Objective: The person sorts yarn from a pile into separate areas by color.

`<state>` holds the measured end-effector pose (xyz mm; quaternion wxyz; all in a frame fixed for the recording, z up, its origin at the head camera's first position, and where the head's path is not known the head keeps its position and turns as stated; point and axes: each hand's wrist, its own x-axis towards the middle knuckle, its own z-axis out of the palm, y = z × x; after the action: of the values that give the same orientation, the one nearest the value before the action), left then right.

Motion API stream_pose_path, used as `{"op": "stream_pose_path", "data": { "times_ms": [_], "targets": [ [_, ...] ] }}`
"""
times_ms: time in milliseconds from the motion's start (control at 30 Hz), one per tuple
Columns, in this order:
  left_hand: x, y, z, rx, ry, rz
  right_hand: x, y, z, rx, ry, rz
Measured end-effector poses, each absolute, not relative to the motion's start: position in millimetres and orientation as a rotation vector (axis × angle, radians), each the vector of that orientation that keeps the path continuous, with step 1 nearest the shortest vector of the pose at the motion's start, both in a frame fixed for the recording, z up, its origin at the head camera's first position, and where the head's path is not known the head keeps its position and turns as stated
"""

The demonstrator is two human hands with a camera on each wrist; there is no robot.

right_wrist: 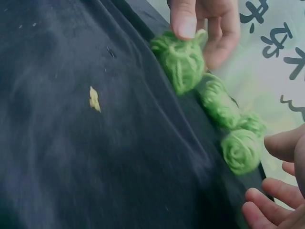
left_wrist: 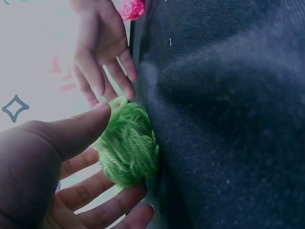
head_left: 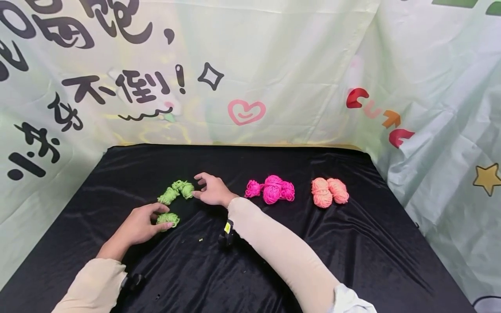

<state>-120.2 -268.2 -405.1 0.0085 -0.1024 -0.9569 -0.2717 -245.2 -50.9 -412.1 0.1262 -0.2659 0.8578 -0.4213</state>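
Observation:
My left hand (head_left: 138,224) holds a small green yarn ball (head_left: 169,219) between thumb and fingers, low over the black cloth. In the left wrist view, the thumb lies along one side of this yarn ball (left_wrist: 127,148) and the fingers are behind and below it. Just beyond it, a few more green yarn balls (head_left: 169,196) sit bunched in a slanting row. Beside the right end of that row is my right hand (head_left: 213,191), fingers loosely spread and holding nothing. The right wrist view shows its fingertips close to the nearest green yarn ball (right_wrist: 241,151).
Magenta yarn balls (head_left: 272,190) lie in a cluster right of my right hand. Farther right, two peach yarn balls (head_left: 322,192) rest side by side. A tiny yellow scrap (right_wrist: 95,99) lies on the black cloth (head_left: 375,256). A printed curtain (head_left: 297,78) encloses the table's back and sides.

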Motion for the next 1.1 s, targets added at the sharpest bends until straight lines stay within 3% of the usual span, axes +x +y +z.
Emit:
{"op": "stream_pose_path", "data": {
  "times_ms": [1100],
  "targets": [
    [-124,-267,-404,-0.343,-3.036,-0.802,-241,-94,-421,-0.65,2.664,-0.99]
  ]
}}
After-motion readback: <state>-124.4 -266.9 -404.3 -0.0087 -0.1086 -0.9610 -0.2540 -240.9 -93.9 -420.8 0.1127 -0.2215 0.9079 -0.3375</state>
